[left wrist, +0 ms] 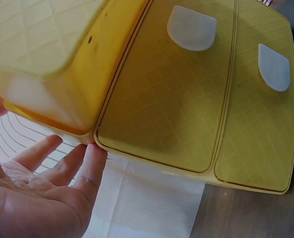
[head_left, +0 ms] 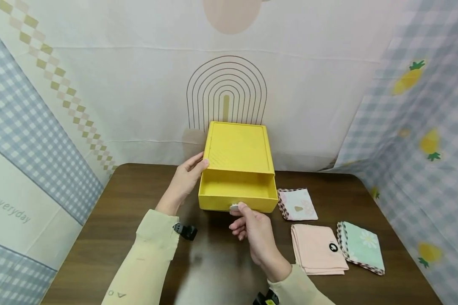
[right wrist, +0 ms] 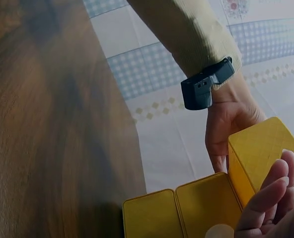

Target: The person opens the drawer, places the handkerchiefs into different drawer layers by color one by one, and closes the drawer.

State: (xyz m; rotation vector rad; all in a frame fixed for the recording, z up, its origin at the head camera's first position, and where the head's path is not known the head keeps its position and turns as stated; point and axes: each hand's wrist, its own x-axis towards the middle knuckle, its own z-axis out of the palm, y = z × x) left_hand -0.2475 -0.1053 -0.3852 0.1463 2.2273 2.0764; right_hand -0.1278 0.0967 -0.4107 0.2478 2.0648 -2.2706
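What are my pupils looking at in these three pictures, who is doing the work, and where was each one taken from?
There is no machine: a person works with two bare hands. The widest picture comes from a camera worn on the head; the others come from wrist cameras, one for each arm. On the brown table stands a yellow drawer unit, its top drawer pulled partly out. The left hand rests against the unit's side, while the right hand pinches the top drawer's pale handle. The left wrist view shows two closed drawers beneath. To the right lie three folded cloths: white patterned cloth, pink cloth and mint cloth.
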